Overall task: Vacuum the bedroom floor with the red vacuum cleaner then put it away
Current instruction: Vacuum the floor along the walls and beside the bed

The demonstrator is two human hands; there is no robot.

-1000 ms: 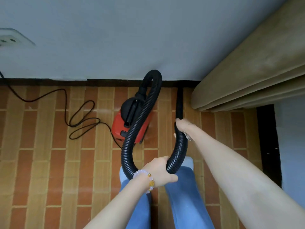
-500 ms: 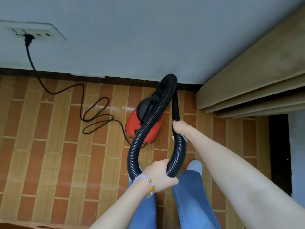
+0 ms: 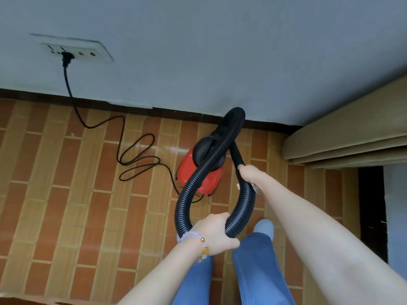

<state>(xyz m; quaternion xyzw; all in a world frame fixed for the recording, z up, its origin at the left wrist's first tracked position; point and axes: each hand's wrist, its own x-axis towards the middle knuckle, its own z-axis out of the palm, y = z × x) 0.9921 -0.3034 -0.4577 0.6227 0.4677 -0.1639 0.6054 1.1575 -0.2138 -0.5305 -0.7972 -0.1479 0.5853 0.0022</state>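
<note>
The black cord [image 3: 120, 139] runs along the floor [image 3: 66, 194] to the red vacuum cleaner [image 3: 187, 170] by the wall [image 3: 198, 51]. Your left hand [image 3: 214, 234] curls round the hose [image 3: 199, 179] loop, nearer you. Your right hand [image 3: 248, 175] grips the hose just right of the red vacuum cleaner.

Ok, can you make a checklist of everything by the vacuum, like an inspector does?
Surface: brick-patterned floor.
Job's things: red vacuum cleaner near the wall; black hose looped up from it.
Clutter: nothing seen.
Hands: left hand grips the hose loop's bottom; right hand grips its right side.
Cables: power cord plugged into the wall socket, lying in loose loops on the floor.
Surroundings: grey wall, tan curtain at right.
</note>
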